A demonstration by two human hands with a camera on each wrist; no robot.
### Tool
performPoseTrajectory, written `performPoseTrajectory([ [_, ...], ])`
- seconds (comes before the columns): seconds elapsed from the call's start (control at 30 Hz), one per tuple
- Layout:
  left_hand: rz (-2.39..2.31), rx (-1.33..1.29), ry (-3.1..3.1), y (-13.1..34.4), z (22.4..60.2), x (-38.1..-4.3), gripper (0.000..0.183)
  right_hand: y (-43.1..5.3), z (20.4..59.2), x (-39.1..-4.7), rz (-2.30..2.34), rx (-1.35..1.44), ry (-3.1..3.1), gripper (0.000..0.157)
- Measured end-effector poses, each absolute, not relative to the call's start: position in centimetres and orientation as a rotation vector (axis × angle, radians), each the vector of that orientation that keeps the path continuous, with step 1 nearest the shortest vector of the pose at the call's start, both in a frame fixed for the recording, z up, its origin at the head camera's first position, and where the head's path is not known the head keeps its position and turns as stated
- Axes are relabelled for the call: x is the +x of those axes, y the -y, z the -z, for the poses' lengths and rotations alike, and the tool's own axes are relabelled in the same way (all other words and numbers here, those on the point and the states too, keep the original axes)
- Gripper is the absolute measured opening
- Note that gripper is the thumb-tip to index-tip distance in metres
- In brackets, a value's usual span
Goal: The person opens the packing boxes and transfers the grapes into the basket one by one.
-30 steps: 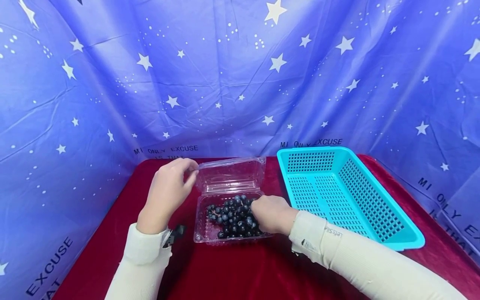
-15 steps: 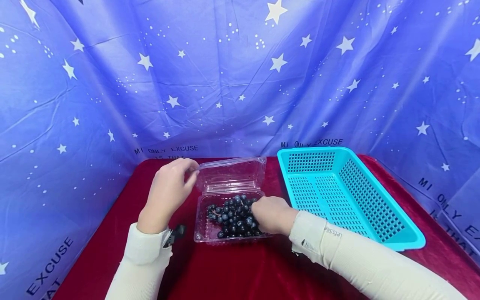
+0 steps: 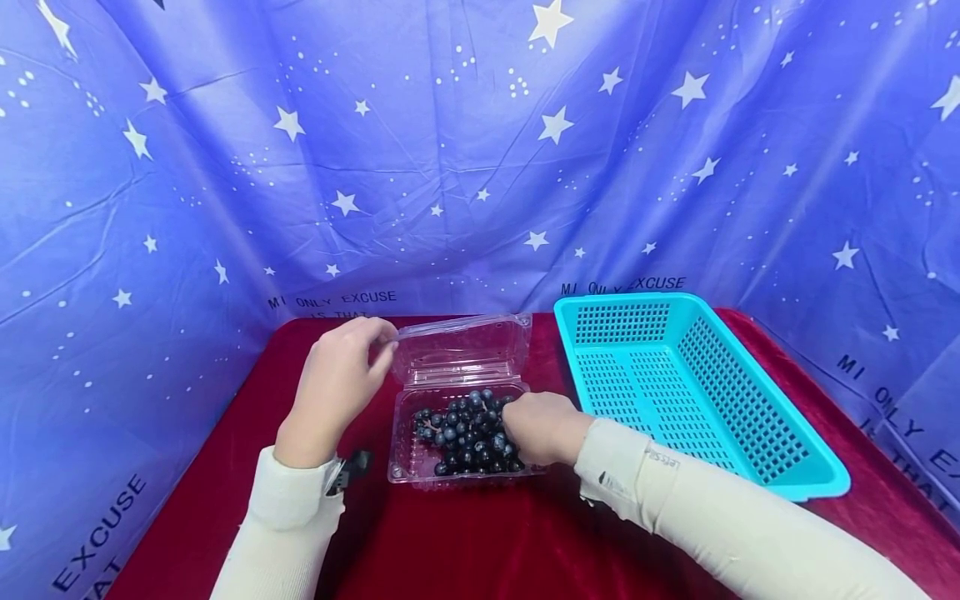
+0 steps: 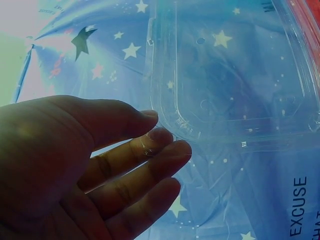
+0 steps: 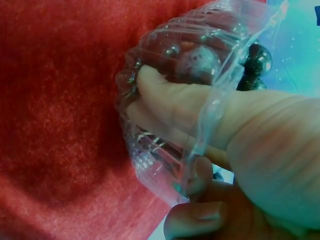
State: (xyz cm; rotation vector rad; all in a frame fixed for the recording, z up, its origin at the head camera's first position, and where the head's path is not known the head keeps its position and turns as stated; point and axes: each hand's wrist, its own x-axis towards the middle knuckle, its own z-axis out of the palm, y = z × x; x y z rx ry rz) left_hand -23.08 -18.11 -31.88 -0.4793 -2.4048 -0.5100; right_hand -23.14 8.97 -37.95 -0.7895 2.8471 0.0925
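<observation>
A clear plastic clamshell box stands on the table, its hinged lid raised at the back. Dark blue-black grapes, some on a stem, fill its middle and right. My left hand pinches the lid's left corner between thumb and fingertips, as the left wrist view shows with the lid. My right hand reaches over the box's right rim. In the right wrist view its thumb and a finger show through the clear wall, holding at the grapes; other fingers curl outside. The contact is partly obscured.
A turquoise perforated basket with nothing in it stands to the right, beside the right forearm. Dark red cloth covers the table. A blue star-patterned curtain hangs close around the back and sides.
Both hands, the box and the grapes keep their places. The right wrist and sleeve shift very slightly.
</observation>
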Motion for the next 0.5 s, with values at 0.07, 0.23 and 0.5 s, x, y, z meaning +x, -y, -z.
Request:
performPoseTrajectory([
  [0.07, 0.511, -0.478, 2.407, 18.12, 31.88, -23.06, 0.006, -8.80, 37.90, -23.17, -0.099, -0.769, -2.847, 0.023],
  [0.23, 0.513, -0.473, 2.414, 18.14, 31.87, -23.05, 0.006, -8.39, 37.87, -23.31, -0.137, -0.738, -2.856, 0.017],
  [0.5, 0.513, -0.480, 2.410, 18.11, 31.86, -23.03, 0.007, -9.02, 37.66, -23.36, -0.039, -0.778, -2.819, 0.028],
])
